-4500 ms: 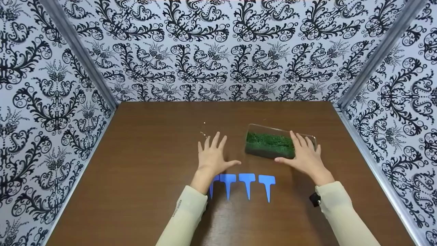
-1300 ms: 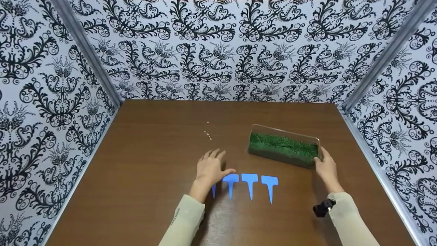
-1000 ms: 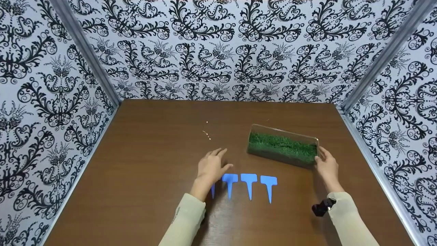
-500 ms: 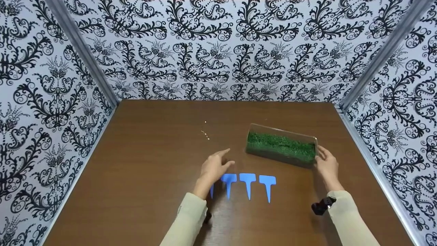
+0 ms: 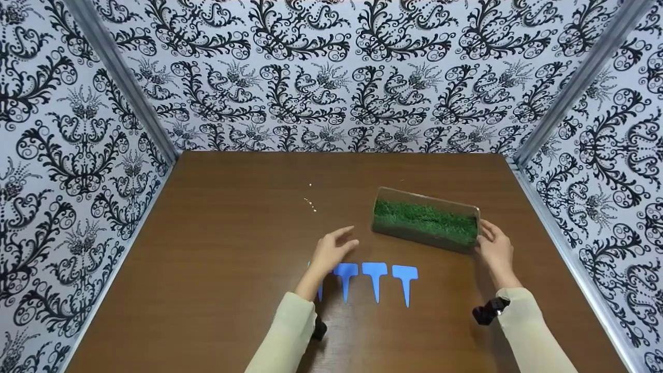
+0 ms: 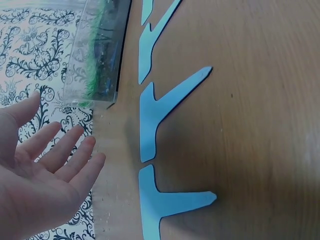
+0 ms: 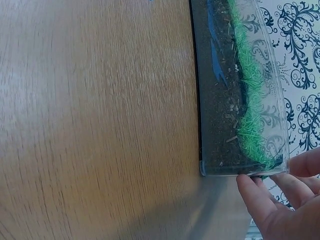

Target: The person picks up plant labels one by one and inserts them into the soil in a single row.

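Observation:
A clear plastic box (image 5: 414, 235) stands at the right of the table, with green grass (image 7: 250, 90) over a dark layer showing through its wall. My right hand (image 5: 496, 251) is at the box's right short end, thumb and fingertips touching the end wall. Several blue T-shaped plant labels (image 5: 374, 269) lie in a row in front of the box, stems toward me. Above the row's left end, my left hand (image 5: 330, 251) hovers with nothing in it, fingers loosely bent and thumb apart. Its forearm hides part of the leftmost label. In the left wrist view the palm (image 6: 45, 190) faces up.
Tiny light reflections (image 5: 310, 204) show on the brown table (image 5: 222, 248) left of the box. Patterned black-and-white walls (image 5: 331, 77) enclose the table at the back and sides, with grey metal posts (image 5: 121, 77) at the corners. A black wrist device (image 5: 489, 311) sits below the right sleeve.
The right hand has moved from in front of the box to its right end. My left hand has drawn back, then shifted slightly right and turned onto its side. Box and labels stay put.

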Available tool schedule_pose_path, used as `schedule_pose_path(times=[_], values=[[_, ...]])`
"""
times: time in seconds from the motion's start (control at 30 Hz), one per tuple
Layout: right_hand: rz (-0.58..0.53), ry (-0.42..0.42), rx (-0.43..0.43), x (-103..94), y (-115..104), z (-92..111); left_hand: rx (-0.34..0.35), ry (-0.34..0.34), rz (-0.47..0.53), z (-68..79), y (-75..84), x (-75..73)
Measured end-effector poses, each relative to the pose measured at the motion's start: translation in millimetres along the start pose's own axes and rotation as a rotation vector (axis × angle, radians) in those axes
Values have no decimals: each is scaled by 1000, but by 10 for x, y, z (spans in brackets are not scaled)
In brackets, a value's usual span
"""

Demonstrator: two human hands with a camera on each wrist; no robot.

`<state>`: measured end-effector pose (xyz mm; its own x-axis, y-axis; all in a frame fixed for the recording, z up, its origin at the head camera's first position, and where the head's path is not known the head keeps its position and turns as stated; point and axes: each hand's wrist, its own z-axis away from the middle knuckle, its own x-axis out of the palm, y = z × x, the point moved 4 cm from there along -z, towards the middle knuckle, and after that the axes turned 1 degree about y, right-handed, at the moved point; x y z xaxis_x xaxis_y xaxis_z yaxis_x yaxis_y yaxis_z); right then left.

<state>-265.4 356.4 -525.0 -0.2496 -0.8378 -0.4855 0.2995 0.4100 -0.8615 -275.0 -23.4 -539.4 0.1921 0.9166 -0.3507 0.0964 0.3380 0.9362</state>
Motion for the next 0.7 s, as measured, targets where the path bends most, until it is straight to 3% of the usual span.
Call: schedule_pose_path(times=[0.17,0.7], values=[[-31,-9,10,21,-15,3,-1,2,11,5,-2,13],[15,-86,-65,282,-162,-34,18,48,4,1,-49,-46]])
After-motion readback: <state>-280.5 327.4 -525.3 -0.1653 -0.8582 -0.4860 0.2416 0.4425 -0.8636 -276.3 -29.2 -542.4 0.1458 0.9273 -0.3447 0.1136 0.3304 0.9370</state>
